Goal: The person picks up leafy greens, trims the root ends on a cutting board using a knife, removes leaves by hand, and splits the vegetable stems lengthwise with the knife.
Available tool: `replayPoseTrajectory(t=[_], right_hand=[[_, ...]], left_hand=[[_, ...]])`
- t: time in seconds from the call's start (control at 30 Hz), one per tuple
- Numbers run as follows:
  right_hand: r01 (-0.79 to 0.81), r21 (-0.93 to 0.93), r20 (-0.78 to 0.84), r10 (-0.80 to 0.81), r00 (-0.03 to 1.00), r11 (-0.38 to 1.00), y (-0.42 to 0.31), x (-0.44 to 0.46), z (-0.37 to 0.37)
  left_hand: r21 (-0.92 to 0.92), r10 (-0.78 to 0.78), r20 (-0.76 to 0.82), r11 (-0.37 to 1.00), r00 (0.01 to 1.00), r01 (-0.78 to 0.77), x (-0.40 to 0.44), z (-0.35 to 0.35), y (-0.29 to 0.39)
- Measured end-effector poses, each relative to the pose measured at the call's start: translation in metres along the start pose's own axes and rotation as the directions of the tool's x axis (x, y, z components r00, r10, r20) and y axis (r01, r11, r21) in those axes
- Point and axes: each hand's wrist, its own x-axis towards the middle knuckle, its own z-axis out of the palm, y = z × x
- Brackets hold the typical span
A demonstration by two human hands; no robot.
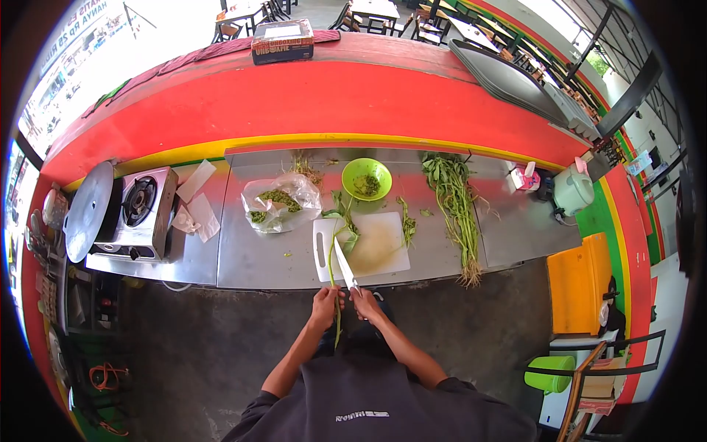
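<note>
My left hand [324, 306] is closed around a long green vegetable stalk [331, 258]. Its leafy end lies over the white cutting board [394, 258], and the other end hangs below my hand. In my right hand [364, 303] is a knife [344, 264], its pale blade pointing away from me over the board, close beside the stalk. Beyond the board stands a green bowl [379, 172] with chopped greens inside. To its left, a clear plastic bag [254, 200] holds more green pieces. A bundle of leafy stalks with roots [458, 214] lies to the right.
A gas stove [151, 228] and a large round metal lid or pan [90, 212] occupy the left end. Paper scraps [199, 217] lie beside them. A tissue pack [524, 177] and a pale green container [574, 190] stand at the right. Behind the steel counter [272, 261] rises a red ledge [368, 103].
</note>
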Motion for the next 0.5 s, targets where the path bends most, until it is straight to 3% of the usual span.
replayPoseTrajectory(t=[0.03,0.07,0.13,0.27,0.5], right_hand=[[0.021,-0.133,-0.063,-0.029,0.998,0.991,0.005,0.006,0.0],[0.021,-0.128,-0.065,-0.03,0.997,0.992,0.01,0.01,0.003],[0.276,-0.472,-0.164,-0.391,0.906,0.837,0.036,0.024,0.01],[0.217,-0.503,-0.212,-0.362,0.908,0.837,0.032,0.02,0.016],[0.151,-0.513,-0.214,-0.296,0.931,0.845,0.014,0.013,0.01]], left_hand=[[0.005,0.0,0.002,1.0,1.0,0.0,-0.004,0.004,0.013],[-0.181,-0.061,0.073,0.981,0.995,0.074,-0.007,0.006,0.028],[-0.441,-0.151,0.154,0.874,0.976,0.205,-0.012,0.008,0.057],[-0.427,-0.036,0.239,0.894,0.97,0.138,-0.042,0.026,0.103],[-0.305,0.133,0.237,0.951,0.962,-0.056,-0.068,0.043,0.134]])
